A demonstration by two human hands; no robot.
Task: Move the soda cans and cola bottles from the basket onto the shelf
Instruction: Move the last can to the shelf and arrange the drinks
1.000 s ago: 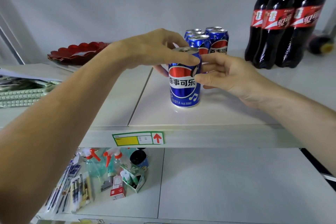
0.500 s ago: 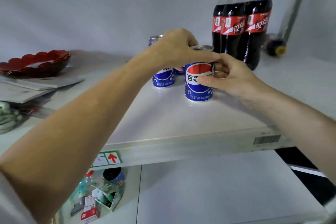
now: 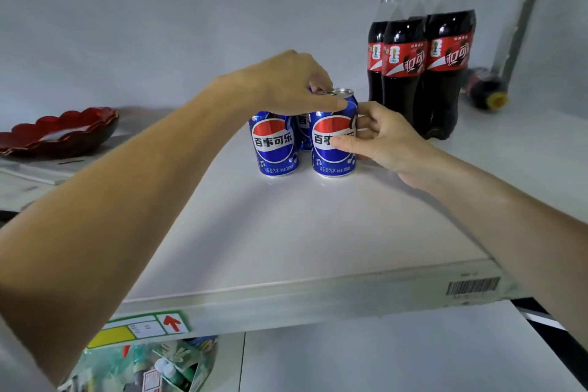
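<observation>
White shelf, flat top, pale grey wall behind; barcode sticker on the front edge at right, green-and-yellow tag with red arrow at left.

Blue soda can upright on the shelf, mid-depth. Red, white and blue roundel, white band with Chinese characters, small print near the base, silver lid with pull tab. Left hand comes over the top, thumb and fingers curled on the rim. Right hand wraps the can's right side, thumb across the label. Both hands closed on this one can.

Second can just beside it on the left, same livery, partly under the left hand. A third can shows in the gap behind them; only a strip visible.

Four cola bottles stand upright in a tight group behind right: dark liquid, red labels, yellow caps. Another bottle lies on its side further right, yellow cap toward the camera.

Red scalloped dish far left. Lower shelf holds blurred packaged goods.
</observation>
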